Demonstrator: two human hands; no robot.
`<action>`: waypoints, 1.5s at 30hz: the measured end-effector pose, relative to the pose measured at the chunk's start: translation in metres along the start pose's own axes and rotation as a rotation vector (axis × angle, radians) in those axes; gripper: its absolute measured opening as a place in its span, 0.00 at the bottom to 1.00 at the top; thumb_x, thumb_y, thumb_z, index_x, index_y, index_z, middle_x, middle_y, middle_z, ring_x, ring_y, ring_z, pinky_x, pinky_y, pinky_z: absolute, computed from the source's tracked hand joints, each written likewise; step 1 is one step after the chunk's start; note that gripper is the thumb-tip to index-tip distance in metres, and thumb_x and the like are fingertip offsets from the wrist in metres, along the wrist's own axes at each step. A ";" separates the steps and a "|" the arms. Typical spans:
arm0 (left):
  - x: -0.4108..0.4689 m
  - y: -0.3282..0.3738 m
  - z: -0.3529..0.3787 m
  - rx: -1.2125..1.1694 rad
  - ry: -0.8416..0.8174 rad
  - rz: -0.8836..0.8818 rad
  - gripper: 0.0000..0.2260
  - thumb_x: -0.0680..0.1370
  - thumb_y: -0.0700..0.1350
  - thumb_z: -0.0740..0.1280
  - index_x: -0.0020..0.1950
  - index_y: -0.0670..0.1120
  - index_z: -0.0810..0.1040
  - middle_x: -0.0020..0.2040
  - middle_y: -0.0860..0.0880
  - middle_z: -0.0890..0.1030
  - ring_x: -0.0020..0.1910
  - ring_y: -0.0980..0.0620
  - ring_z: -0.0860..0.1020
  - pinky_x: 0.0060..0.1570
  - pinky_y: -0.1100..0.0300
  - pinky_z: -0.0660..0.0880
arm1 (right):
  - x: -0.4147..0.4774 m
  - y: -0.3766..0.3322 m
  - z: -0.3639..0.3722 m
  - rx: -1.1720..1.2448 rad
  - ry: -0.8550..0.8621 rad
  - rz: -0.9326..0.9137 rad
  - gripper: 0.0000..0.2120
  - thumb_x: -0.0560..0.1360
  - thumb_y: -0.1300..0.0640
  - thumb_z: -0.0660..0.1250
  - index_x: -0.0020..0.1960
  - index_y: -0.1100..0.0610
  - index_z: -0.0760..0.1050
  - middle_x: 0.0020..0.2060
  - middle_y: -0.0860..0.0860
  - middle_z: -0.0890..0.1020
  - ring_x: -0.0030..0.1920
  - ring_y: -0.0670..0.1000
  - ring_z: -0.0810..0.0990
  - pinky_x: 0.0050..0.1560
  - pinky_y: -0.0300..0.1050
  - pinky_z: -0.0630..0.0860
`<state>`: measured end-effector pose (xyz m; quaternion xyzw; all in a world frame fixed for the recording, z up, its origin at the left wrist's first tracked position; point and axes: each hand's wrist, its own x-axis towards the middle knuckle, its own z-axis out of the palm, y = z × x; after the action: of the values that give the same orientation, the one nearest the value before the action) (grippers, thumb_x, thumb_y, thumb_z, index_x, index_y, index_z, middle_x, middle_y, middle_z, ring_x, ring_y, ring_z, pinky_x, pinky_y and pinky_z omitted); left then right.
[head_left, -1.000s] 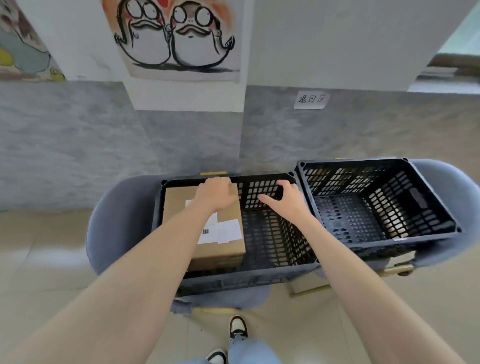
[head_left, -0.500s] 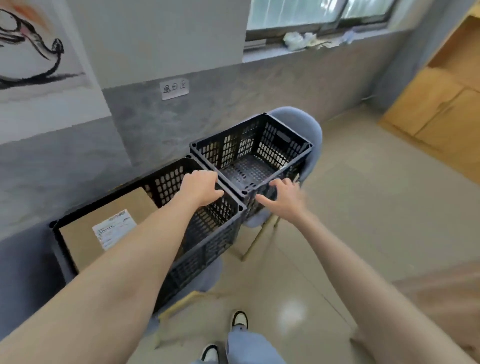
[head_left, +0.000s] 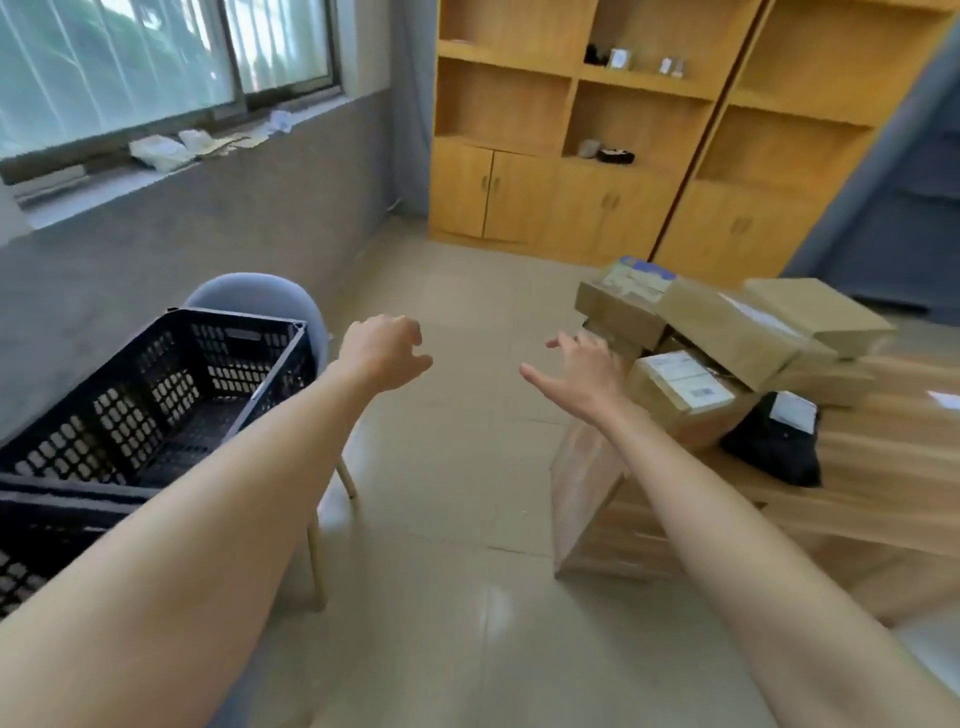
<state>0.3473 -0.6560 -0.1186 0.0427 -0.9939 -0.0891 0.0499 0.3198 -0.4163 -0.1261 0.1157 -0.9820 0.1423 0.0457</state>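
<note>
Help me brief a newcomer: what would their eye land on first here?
Two bare arms stretch across mid-frame, the left hand and right hand both empty. The right hand reaches toward a pile of cardboard parcels on the wooden table at right. A black crate sits at left.

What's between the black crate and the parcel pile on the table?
Head view: only bare tiled floor lies between the black crate and the parcel pile. The left hand and right hand hover above that gap, both holding nothing.
</note>
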 end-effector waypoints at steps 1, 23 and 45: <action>0.007 0.025 0.003 -0.007 -0.001 0.033 0.17 0.78 0.55 0.65 0.63 0.49 0.75 0.58 0.49 0.80 0.57 0.46 0.76 0.55 0.55 0.70 | -0.004 0.025 -0.010 -0.001 0.012 0.037 0.29 0.75 0.36 0.61 0.67 0.54 0.69 0.64 0.54 0.72 0.66 0.57 0.67 0.64 0.50 0.64; 0.090 0.503 0.076 0.067 -0.012 0.530 0.16 0.77 0.54 0.62 0.57 0.44 0.77 0.53 0.47 0.81 0.52 0.45 0.77 0.44 0.57 0.67 | -0.085 0.459 -0.144 -0.090 0.131 0.484 0.28 0.74 0.35 0.61 0.66 0.52 0.69 0.62 0.53 0.73 0.62 0.57 0.69 0.61 0.50 0.65; 0.271 0.785 0.152 0.020 -0.048 0.752 0.18 0.78 0.57 0.62 0.61 0.46 0.75 0.55 0.46 0.79 0.54 0.45 0.77 0.43 0.57 0.68 | -0.001 0.711 -0.210 -0.111 0.174 0.670 0.27 0.74 0.37 0.63 0.66 0.52 0.69 0.62 0.52 0.72 0.66 0.55 0.66 0.63 0.49 0.65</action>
<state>0.0022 0.1144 -0.0998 -0.3267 -0.9419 -0.0560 0.0552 0.1617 0.3077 -0.1164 -0.2284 -0.9640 0.1054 0.0860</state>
